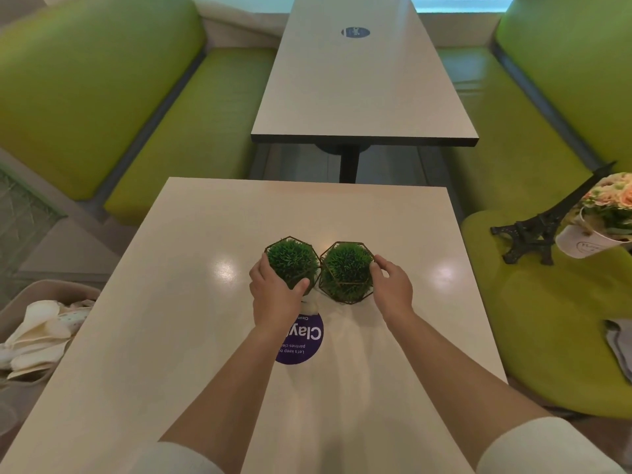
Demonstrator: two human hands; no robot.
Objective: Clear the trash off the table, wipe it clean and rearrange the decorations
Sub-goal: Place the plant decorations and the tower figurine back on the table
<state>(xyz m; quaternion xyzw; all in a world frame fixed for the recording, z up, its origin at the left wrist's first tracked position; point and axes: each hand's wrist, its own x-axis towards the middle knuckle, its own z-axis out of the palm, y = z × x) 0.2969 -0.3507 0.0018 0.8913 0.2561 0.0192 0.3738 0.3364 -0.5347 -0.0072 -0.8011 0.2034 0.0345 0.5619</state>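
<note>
In the middle of the frame, two wire pots full of green grass stand upright on the table (171, 336). The left hand (275, 295) grasps the left pot (291, 261); the right hand's (393, 289) fingertips touch the right pot (346, 271). A bin (20, 299) at lower left holds crumpled napkins (34, 333).

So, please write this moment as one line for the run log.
step: arrange decorations | left hand: grips left grass ball | right hand: touches right grass ball | table: balls side by side

Glossy, smooth table (205, 234); thin, seemingly metal-wire plant frames (345, 271).
</note>
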